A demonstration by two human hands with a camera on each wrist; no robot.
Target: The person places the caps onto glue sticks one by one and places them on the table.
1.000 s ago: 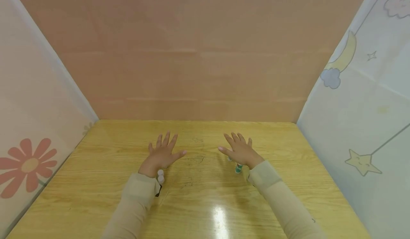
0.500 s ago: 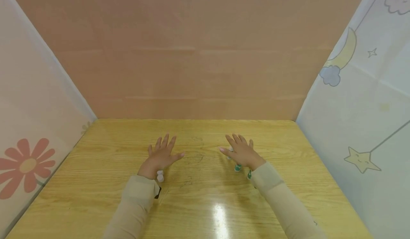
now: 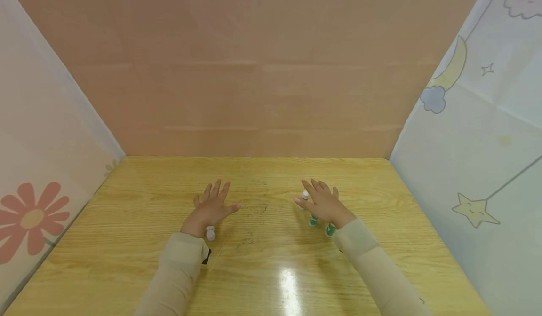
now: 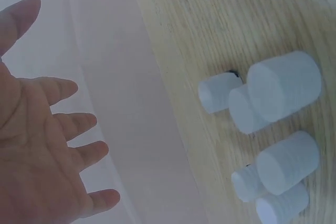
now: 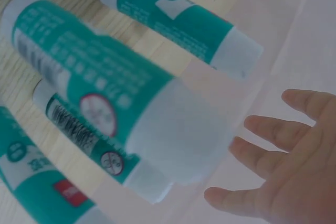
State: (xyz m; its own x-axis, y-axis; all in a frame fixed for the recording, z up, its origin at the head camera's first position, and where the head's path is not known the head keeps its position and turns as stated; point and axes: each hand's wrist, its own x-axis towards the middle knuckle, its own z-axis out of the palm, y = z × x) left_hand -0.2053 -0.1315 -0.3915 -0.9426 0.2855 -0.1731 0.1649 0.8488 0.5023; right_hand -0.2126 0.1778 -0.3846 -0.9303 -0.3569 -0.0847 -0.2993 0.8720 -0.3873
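My left hand [image 3: 209, 212] hovers with spread fingers above the left part of the table, holding nothing. Beside and below its wrist stand white cylindrical pieces that look like caps [image 3: 211, 234]; the left wrist view shows several white cylinders [image 4: 286, 85] in two loose clusters, apart from the fingers. Over the right part, my right hand [image 3: 325, 206] is also spread and holds nothing. Green-labelled glue sticks [image 3: 330, 230] with white ends stand around and under it, partly hidden by the hand. Up close, several such glue sticks [image 5: 94, 66] fill the right wrist view, the fingers [image 5: 273, 132] apart from them.
The wooden table [image 3: 262, 240] ends at a plain brownish backdrop [image 3: 262, 95]. White printed panels, one with a red flower [image 3: 31, 219] and one with a star [image 3: 476, 210], close off the left and right sides. A black wrist item [image 3: 206, 256] peeks from the left cuff.
The right hand has shifted slightly right, uncovering more of the glue sticks near it. The left hand has drifted a little left. The view has moved slightly; both hands stay spread.
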